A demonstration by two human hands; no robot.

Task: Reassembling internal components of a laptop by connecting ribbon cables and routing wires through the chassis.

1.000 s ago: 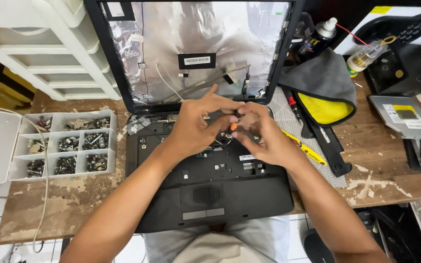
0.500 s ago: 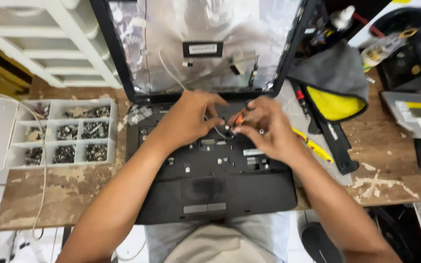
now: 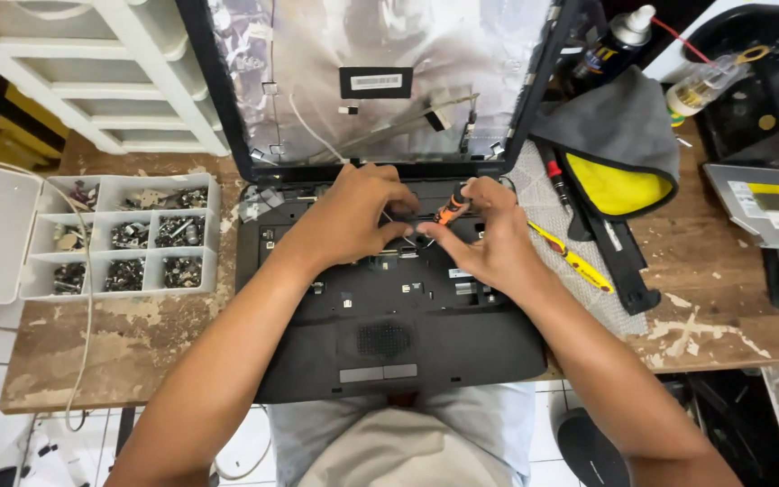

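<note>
A black laptop base (image 3: 389, 325) without its keyboard lies in front of me, and its open lid (image 3: 380, 72) shows a foil-lined inside with no screen. My right hand (image 3: 489, 239) grips a small orange-and-black screwdriver (image 3: 450, 208) near the hinge edge of the base. My left hand (image 3: 353, 216) rests on the base beside it, fingers curled close to the screwdriver tip. Whether the left fingers pinch anything is hidden.
A white compartment tray (image 3: 123, 236) of screws sits at the left. At the right lie a yellow-handled tool (image 3: 574, 261), a grey-and-yellow cloth (image 3: 615, 149), a spray can (image 3: 610, 45), a small bottle (image 3: 705, 86) and an optical drive (image 3: 764, 203). White shelving (image 3: 92, 63) stands back left.
Both hands have stayed at the hinge edge of the base. The view has shifted slightly, so everything sits a little lower in the picture than a second ago.
</note>
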